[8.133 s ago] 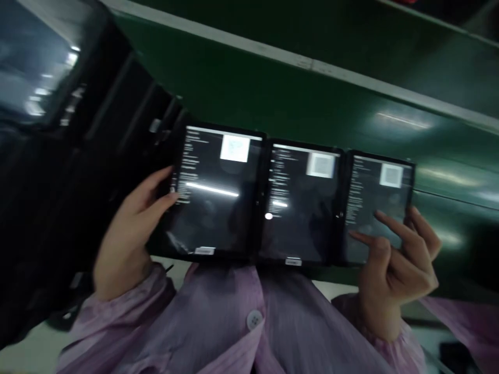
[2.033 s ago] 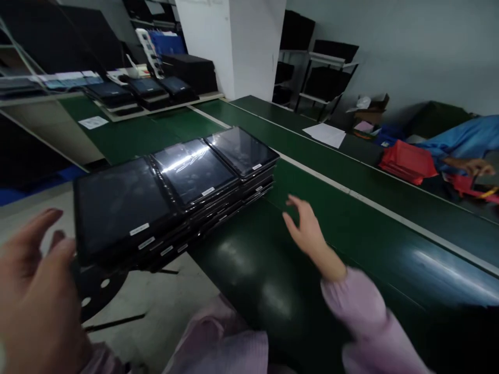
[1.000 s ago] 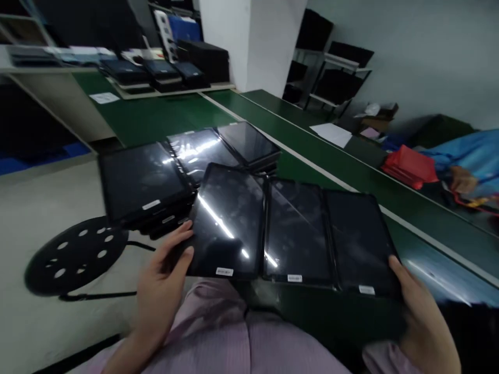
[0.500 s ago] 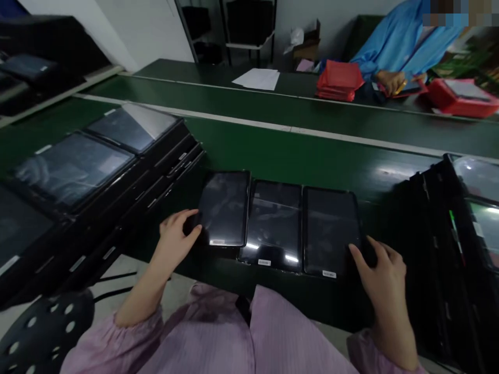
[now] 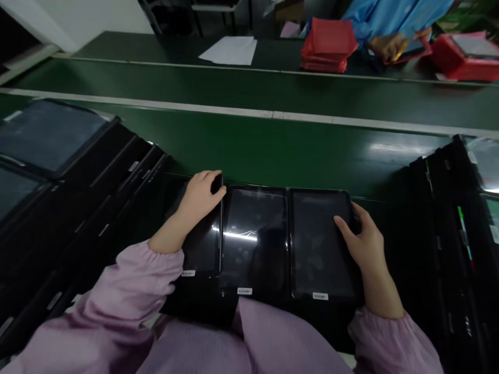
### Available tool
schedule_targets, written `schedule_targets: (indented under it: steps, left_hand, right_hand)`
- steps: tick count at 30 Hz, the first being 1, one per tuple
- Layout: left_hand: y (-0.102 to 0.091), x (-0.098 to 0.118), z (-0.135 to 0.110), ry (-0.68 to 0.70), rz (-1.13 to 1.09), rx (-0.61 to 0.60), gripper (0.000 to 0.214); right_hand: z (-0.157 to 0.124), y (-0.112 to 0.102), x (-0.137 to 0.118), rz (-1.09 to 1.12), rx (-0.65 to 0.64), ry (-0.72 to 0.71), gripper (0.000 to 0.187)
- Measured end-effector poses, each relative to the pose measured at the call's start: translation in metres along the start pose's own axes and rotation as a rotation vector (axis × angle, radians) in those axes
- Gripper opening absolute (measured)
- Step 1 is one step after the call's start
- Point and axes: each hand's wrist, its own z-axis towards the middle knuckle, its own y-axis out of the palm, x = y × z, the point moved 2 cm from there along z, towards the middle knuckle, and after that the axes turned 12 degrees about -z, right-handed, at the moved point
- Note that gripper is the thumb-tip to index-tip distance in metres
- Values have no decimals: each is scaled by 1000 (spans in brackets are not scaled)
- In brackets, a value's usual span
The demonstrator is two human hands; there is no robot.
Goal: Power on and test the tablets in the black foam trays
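Observation:
Three dark tablets lie side by side at the near edge of the green belt (image 5: pixel 273 150): a left tablet (image 5: pixel 205 244), a middle tablet (image 5: pixel 253 239) and a right tablet (image 5: pixel 319 244). Each has a small white label at its near edge. My left hand (image 5: pixel 200 195) curls over the top of the left tablet, fingers closed on its upper right corner. My right hand (image 5: pixel 360 236) holds the right edge of the right tablet, thumb on the screen. Both screens under my hands are dark.
Stacks of black tablets (image 5: pixel 58 156) stand on the left, and another black stack (image 5: pixel 456 208) on the right. Across the belt lie white paper (image 5: pixel 230 50), red cases (image 5: pixel 327 47) and a red tray (image 5: pixel 463 54). A person in blue (image 5: pixel 393 21) works there.
The view has dropped closer to the belt. My left hand has slid from the left tablet's side up to its top corner. My right hand has moved up the right tablet's edge.

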Motion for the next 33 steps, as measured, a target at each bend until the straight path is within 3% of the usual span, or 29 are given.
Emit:
schedule_targets:
  steps: [5, 11, 15, 17, 19, 24, 28, 33]
  left_hand:
    - [-7, -7, -6, -12, -55, -8, 51]
    - [-5, -5, -18, 33, -80, -91, 47]
    - [-4, -5, -18, 17, -65, -110, 45]
    - [-3, -5, -16, 7, -42, -114, 44]
    - [-1, -3, -14, 6, -20, -114, 46]
    - [-7, 1, -20, 0, -56, -108, 59]
    - [-39, -5, -39, -42, -191, -33, 76]
    - [-77, -36, -81, -244, -303, 166, 66]
  right_hand:
    - [1, -1, 2, -82, 95, -109, 63]
    - [0, -6, -1, -197, 130, -219, 55]
    - [-23, -17, -39, -306, 193, -382, 46]
    - [-43, -14, -67, -268, 135, -500, 32]
    - [-65, -3, -93, -231, 9, -578, 31]
    - [-87, 30, -120, -243, -153, -455, 53]
    - [-67, 38, -117, -98, -273, -331, 49]
    - [-45, 41, -118, -85, -286, -324, 44]
